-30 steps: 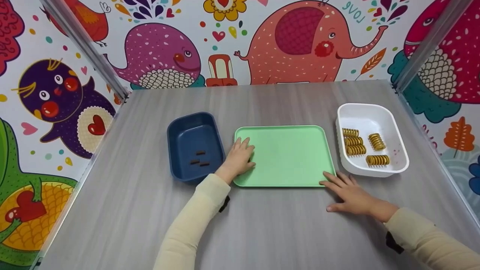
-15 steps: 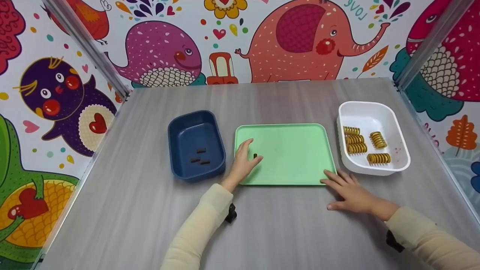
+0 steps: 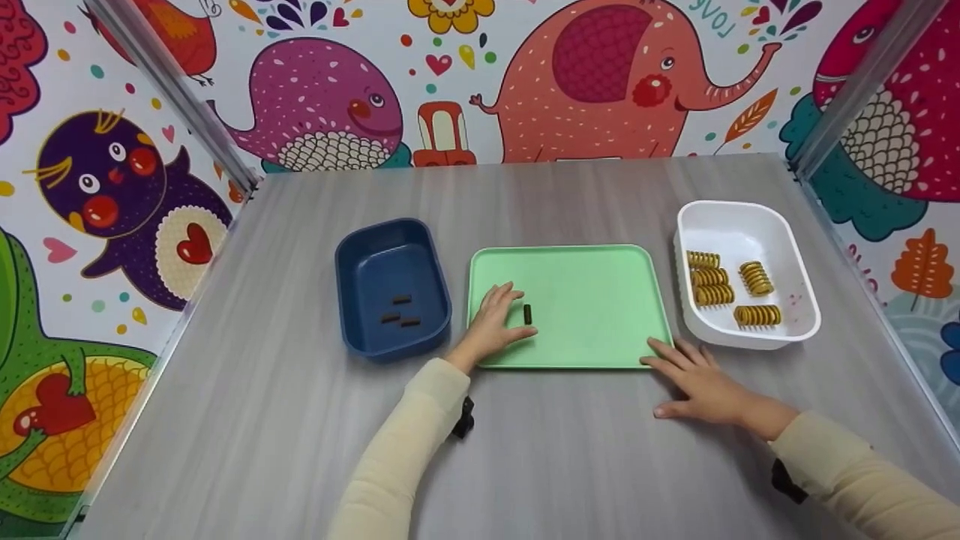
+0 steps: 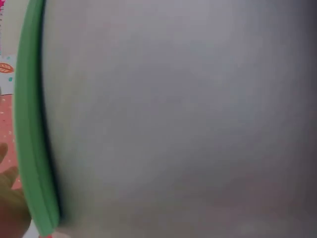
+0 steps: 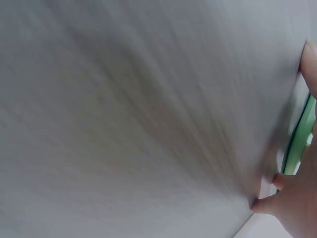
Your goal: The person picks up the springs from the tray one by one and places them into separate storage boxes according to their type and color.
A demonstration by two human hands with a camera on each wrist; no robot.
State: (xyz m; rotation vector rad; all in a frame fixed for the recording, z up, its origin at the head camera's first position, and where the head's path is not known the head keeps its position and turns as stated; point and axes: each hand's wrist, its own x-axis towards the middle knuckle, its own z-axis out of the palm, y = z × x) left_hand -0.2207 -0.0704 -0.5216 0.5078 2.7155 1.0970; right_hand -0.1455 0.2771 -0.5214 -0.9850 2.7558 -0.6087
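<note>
A short dark brown stick lies on the left part of a green tray. My left hand is over the tray's left side, thumb and fingers spread apart beside the stick, holding nothing. At the tray's near right corner, the fingertips of my right hand touch the rim, its fingers spread and the thumb on the table. The right wrist view shows part of the right hand beside the green rim. In the left wrist view, the tray's edge crosses the left side.
Left of the tray stands a dark blue bin with several brown sticks inside. To the right is a white bin holding several ridged golden-brown coils. A patterned wall closes off the back of the grey table.
My left hand has drawn its fingers away from a brown stick, which now shows on the tray, farther right than half a second ago. The right hand stays in place.
</note>
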